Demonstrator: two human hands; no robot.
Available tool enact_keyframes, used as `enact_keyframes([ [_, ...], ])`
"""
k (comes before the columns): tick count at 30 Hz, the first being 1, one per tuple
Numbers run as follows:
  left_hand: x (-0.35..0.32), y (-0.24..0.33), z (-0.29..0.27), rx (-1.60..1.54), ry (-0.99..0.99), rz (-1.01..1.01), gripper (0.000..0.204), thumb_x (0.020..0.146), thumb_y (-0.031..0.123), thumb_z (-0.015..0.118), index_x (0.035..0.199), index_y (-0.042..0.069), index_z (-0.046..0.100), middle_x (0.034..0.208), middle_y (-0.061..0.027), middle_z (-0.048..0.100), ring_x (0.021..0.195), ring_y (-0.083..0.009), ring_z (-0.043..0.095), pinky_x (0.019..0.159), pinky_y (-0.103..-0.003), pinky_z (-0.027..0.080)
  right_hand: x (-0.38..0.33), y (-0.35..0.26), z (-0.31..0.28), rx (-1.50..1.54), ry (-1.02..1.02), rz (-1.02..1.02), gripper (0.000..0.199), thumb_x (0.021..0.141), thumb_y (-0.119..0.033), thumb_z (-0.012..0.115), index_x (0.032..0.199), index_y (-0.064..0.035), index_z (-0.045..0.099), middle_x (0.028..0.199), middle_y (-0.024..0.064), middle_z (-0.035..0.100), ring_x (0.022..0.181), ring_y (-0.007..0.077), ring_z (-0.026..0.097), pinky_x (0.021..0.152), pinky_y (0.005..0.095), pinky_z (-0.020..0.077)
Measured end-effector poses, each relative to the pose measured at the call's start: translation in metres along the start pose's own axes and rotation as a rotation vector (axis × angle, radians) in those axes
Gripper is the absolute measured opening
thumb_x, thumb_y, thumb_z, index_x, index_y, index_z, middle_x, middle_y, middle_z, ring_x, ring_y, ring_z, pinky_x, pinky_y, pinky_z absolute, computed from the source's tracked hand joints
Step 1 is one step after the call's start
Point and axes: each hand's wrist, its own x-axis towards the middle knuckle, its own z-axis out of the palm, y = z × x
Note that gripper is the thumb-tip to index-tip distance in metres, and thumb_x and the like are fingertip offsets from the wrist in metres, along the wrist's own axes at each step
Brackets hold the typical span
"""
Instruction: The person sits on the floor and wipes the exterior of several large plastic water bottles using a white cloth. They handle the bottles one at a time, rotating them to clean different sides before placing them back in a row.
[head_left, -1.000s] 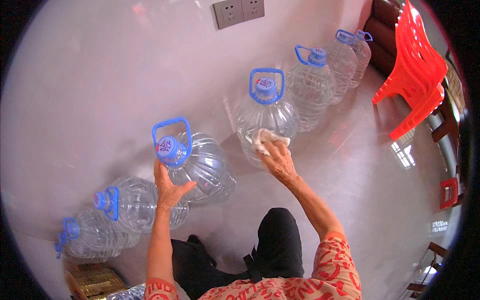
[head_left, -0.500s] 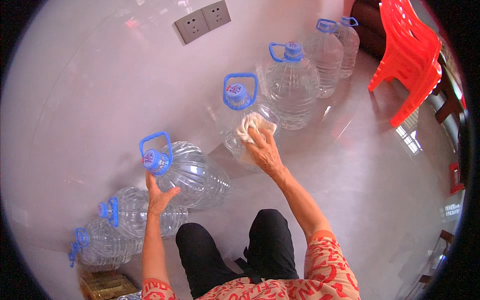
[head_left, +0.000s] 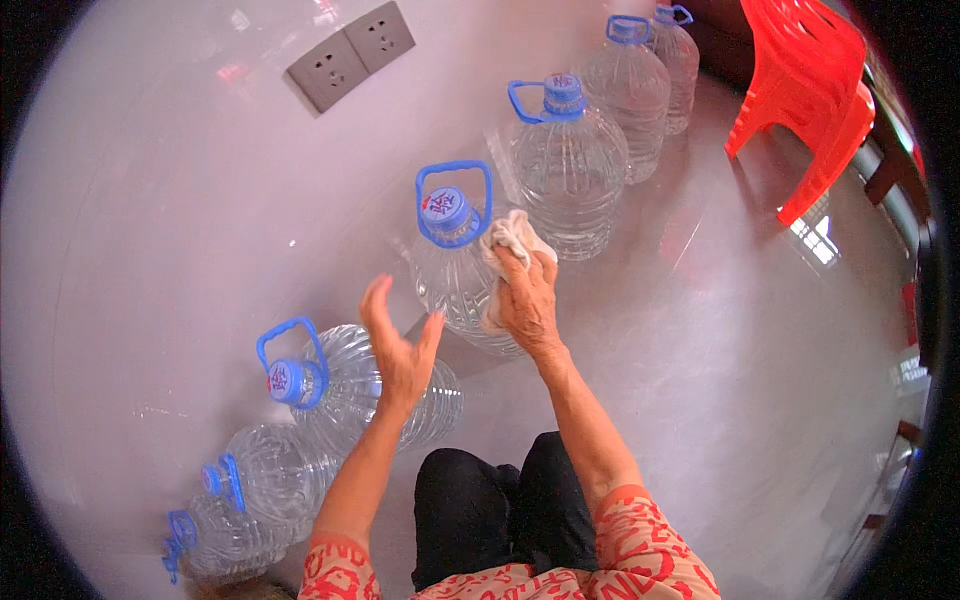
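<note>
A large clear water bottle with a blue cap and a raised blue loop handle stands by the wall in front of me. My right hand grips a crumpled whitish cloth and presses it against that bottle's right side. My left hand is open, thumb and fingers spread, in the air just left of the same bottle. It holds nothing. Below and left of it is another clear bottle with a blue handle, partly covered by my left forearm.
Two more bottles, a middle one and an end one, continue the row at lower left. Several others, the nearest a full-looking bottle, line the wall toward upper right. A red plastic chair stands far right. A double socket is on the wall.
My left hand has left the neighbouring bottle on the left and moved right, toward the bottle in front. My right hand has shifted the cloth from that bottle's front to its right side.
</note>
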Motion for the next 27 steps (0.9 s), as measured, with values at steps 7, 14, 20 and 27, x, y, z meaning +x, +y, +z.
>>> enact_keyframes([
  [7, 0.079, -0.024, 0.070, -0.154, -0.091, -0.108, 0.081, 0.072, 0.027, 0.079, 0.134, 0.000, 0.035, 0.133, -0.0190, 0.037, 0.126, -0.0333, 0.036, 0.105, -0.043, 0.031, -0.017, 0.023, -0.008, 0.269, 0.091, 0.416, 0.043, 0.082, 0.003, 0.053, 0.123, -0.0118, 0.056, 0.120, 0.0134, 0.057, 0.109, 0.0318, 0.049, 0.097, 0.0402, 0.0390],
  [14, 0.095, -0.033, 0.095, -0.339, -0.027, -0.213, 0.063, 0.066, 0.030, 0.083, 0.115, 0.004, 0.053, 0.104, -0.0112, 0.059, 0.097, -0.0265, 0.059, 0.085, -0.039, 0.046, 0.047, 0.008, -0.002, 0.035, 0.019, 0.080, 0.039, 0.072, 0.001, 0.058, 0.109, -0.0111, 0.061, 0.101, 0.0129, 0.062, 0.096, 0.0366, 0.053, 0.090, 0.0441, 0.0418],
  [20, 0.087, -0.030, 0.103, -0.342, 0.030, -0.140, 0.051, 0.067, 0.028, 0.082, 0.105, 0.004, 0.057, 0.093, -0.0084, 0.062, 0.085, -0.0240, 0.060, 0.079, -0.038, 0.047, 0.098, 0.051, 0.006, 0.362, -0.218, 0.471, 0.030, 0.078, -0.001, 0.050, 0.104, -0.0072, 0.064, 0.090, 0.0151, 0.064, 0.085, 0.0325, 0.055, 0.082, 0.0419, 0.0443],
  [27, 0.089, -0.032, 0.097, -0.262, 0.029, -0.162, 0.052, 0.071, 0.023, 0.080, 0.110, 0.002, 0.054, 0.098, -0.0076, 0.060, 0.092, -0.0211, 0.058, 0.083, -0.035, 0.045, 0.073, 0.013, -0.008, 0.126, -0.170, 0.044, 0.038, 0.069, 0.003, 0.054, 0.104, -0.0073, 0.064, 0.098, 0.0144, 0.062, 0.094, 0.0342, 0.053, 0.085, 0.0429, 0.0435],
])
